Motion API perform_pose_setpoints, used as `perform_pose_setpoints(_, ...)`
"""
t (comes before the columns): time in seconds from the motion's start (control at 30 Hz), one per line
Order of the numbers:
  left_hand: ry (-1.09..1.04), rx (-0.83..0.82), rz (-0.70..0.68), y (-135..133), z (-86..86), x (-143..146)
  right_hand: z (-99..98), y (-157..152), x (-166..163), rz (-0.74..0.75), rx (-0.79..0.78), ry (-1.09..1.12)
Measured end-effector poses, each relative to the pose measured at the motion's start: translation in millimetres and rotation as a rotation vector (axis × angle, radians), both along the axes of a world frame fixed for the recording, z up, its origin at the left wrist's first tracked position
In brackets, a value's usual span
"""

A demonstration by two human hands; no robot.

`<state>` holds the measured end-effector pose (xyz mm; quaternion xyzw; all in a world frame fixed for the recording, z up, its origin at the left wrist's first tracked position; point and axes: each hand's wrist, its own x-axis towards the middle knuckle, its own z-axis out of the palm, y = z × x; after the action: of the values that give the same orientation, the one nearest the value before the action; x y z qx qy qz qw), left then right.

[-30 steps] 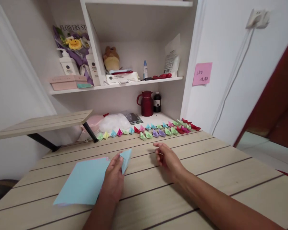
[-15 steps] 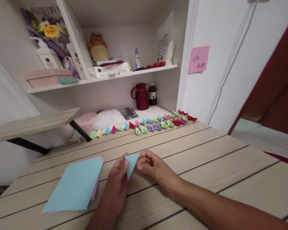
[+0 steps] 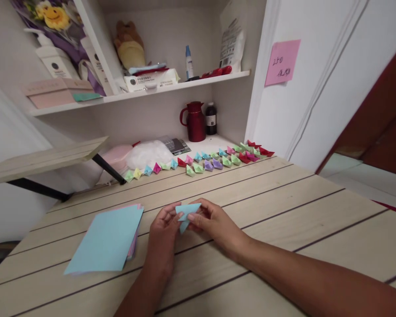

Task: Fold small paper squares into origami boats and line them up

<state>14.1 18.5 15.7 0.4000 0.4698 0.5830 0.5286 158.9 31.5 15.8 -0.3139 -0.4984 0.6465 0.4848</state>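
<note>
A small piece of folded light-blue paper [image 3: 188, 210] is held above the table between my two hands. My left hand [image 3: 165, 226] pinches its left side, thumb on the near face. On the other side my right hand [image 3: 208, 220] grips it, the thumb pressed on its front and the fingers behind. The paper has a wide upper flap and a point hanging below, partly covered by my fingers. To the left of my hands lies a stack of paper sheets [image 3: 107, 240], light blue on top with pink and purple edges beneath.
Several folded paper boats [image 3: 218, 164] in many colours stand in rows along the table's [image 3: 277, 211] back edge. Behind them are a red jug [image 3: 196, 123], a dark bottle [image 3: 211, 119] and a white plastic bag [image 3: 149, 154]. A raised wooden shelf [image 3: 46, 158] stands at left.
The folded blue paper has turned in my hands, so its wide edge now lies across the top. My right thumb has moved onto its front. The view has tilted slightly downward.
</note>
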Motion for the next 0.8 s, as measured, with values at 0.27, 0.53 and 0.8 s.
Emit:
perform_pose_setpoints(0.27, 0.504, 0.268, 0.087, 1.7, -8.1, -2.1, 6.1, 4.8, 3.7, -0.18, -0.045, -0.126)
perform_pose_setpoints(0.53, 0.424, 0.123, 0.062, 4.7, -4.8, -8.6, 1.9, 8.7, 10.8, -0.177, 0.194, -0.361)
perform_pose_setpoints(0.8, 0.356, -0.064, 0.045, -1.4, 6.6, -7.9, 2.2, 3.4, 7.8, -0.079, 0.187, -0.343)
